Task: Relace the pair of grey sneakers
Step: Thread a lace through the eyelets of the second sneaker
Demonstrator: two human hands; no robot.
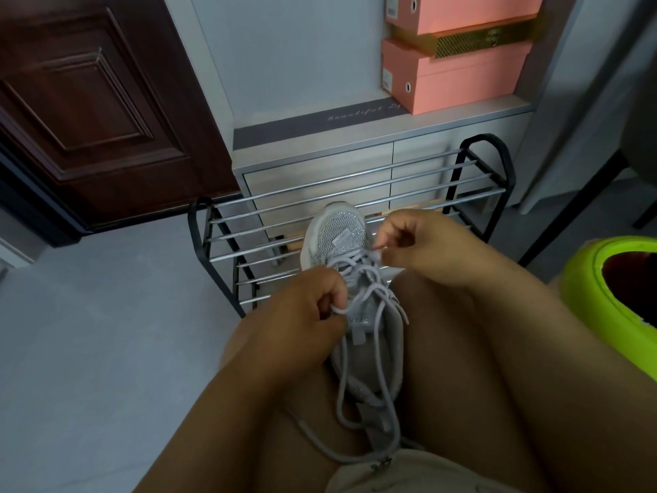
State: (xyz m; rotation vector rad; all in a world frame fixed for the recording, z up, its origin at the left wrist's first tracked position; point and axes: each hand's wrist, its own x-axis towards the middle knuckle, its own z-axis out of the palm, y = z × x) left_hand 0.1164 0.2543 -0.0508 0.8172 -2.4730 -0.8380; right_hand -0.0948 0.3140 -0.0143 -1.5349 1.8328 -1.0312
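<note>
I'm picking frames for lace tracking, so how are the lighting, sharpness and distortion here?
Head view: dim, bluish light; the grey sneaker and its lace read clearly between the left hand and right hand; wide-angle bending curves the shoe rack and door; slight glare on the rack's bars.

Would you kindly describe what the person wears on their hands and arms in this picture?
Both the left hand and the right hand are bare: no gloves, rings, watch or bracelets show. Both forearms are bare too, with no sleeves reaching into view. Light beige fabric shorts show at the bottom edge.
</note>
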